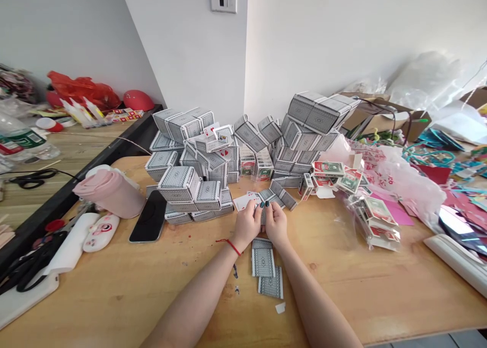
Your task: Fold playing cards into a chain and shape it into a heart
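Observation:
My left hand (246,222) and my right hand (275,223) meet at the middle of the table, thumbs side by side. Between them they pinch a playing card (264,215) with a grey patterned back, mostly covered by the fingers. Just beyond lie a face-up card (243,201) and a few folded grey-backed cards (284,194). Nearer to me, between my forearms, grey-backed cards (263,262) lie overlapping beside a small white paper scrap (280,308). Stacks of blocks folded from cards stand to the left (178,183) and to the right (304,135).
Opened red and green card boxes (376,218) lie right of my hands, near a crumpled plastic bag (403,178). At left are a black phone (148,217), a pink tumbler (110,192), a white mouse-like case (101,233) and black scissors (34,178).

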A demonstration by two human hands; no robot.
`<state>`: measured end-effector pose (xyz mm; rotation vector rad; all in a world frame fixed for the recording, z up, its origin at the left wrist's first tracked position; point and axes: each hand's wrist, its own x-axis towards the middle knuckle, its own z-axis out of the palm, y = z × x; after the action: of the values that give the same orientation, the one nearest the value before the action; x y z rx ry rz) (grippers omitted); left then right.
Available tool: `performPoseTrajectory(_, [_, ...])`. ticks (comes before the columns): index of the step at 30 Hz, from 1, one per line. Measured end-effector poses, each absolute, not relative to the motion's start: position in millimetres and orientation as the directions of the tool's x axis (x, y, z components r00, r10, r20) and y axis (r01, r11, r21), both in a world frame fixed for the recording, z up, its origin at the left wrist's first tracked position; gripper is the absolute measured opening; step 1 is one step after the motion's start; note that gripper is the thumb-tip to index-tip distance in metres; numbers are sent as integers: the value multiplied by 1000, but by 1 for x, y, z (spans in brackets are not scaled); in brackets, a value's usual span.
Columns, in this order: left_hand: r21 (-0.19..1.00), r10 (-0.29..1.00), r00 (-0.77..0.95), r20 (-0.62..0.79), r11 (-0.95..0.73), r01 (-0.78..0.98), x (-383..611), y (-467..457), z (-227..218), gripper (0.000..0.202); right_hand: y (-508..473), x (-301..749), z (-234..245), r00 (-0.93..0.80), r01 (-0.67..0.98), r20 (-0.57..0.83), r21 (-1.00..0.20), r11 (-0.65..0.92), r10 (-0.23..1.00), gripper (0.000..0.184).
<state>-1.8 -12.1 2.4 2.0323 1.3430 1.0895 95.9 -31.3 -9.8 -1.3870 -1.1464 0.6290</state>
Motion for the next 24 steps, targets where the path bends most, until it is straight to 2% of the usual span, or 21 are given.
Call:
performPoseTrajectory(5, [736, 906, 184, 382, -419, 533, -2, -12, 1, 21, -32, 95, -8, 373, 288, 245, -947, 139, 895, 32])
performPoseTrajectory(8, [784, 917, 131, 378, -392, 481, -1, -13, 1, 25, -32, 94, -5, 361, 345, 291, -924, 164, 886, 31])
performPoseTrajectory(12, [910, 961, 39, 273, -271, 313, 0, -10, 1, 32, -33, 94, -3, 338, 403, 322, -899, 173, 885, 31])
performPoseTrajectory(17, [977, 972, 140, 188, -199, 71, 1, -2, 3, 34, -33, 98, -3, 328, 429, 310, -890, 152, 892, 30])
performPoseTrajectory(19, [977, 971, 147, 187, -199, 72, 0, -1, 4, 33, -32, 99, -3, 327, 431, 308, -890, 149, 893, 30])
performPoseTrajectory(24, [936, 961, 119, 249, -270, 224, -2, -5, 5, 33, -33, 98, -2, 331, 429, 307, -891, 148, 892, 32])
